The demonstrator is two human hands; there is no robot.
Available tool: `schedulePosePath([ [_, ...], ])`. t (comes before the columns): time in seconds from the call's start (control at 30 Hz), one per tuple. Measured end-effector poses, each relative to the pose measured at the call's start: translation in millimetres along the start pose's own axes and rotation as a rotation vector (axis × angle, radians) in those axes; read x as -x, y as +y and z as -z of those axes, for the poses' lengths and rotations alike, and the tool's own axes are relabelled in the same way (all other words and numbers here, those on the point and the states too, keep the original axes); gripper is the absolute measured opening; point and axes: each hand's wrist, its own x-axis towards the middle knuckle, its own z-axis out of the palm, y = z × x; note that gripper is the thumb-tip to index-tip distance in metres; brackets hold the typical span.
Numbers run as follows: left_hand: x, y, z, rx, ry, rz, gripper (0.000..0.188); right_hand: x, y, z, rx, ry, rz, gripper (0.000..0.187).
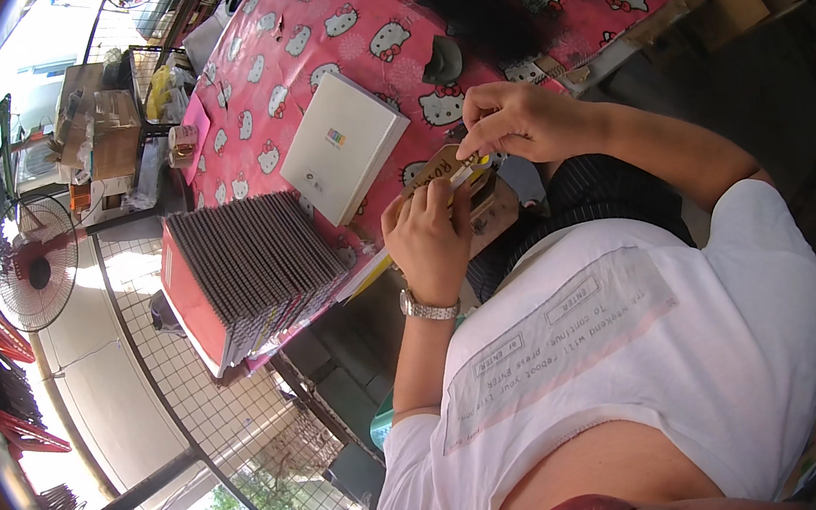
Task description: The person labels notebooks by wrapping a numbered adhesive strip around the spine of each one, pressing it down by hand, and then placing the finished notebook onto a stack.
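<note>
My left hand (431, 232), with a metal-banded watch on its wrist, is closed with the fingertips on a small white-and-yellow strip (462, 176). My right hand (529, 120) is closed in a pinch just above and to the right, its fingertips at the strip's other end. I cannot tell what the strip is. Below the hands, by the table's front edge, are brown cardboard pieces (498, 206) with dark lettering, partly hidden by my fingers. A thick white rectangular block (343, 146), like a paper pack or box, lies left of the hands.
A tall stack of spiral-bound notebooks (249, 273) stands on the table's left corner. The pink patterned tablecloth (341, 21) carries a black bristly bundle (486, 9) and a dark grey piece (443, 60). Farther left are a fan (35, 265), cardboard boxes (112, 133) and a wire-mesh wall.
</note>
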Motion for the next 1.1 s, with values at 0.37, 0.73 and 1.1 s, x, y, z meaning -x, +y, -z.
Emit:
schedulePosePath([
  [0.37, -1, -1, 3, -0.013, -0.049, -0.004, 0.013, 6, -3, -6, 0.055, 0.034, 0.056, 0.014],
  [0.73, -2, 18, -10, 0.000, -0.021, -0.039, 0.027, -6, -44, 11, 0.271, -0.240, -0.178, 0.050],
  [1.1, 9, 18, -12, 0.134, 0.058, -0.042, 0.014, -76, 169, -16, 0.761, -0.481, -0.348, 0.059],
])
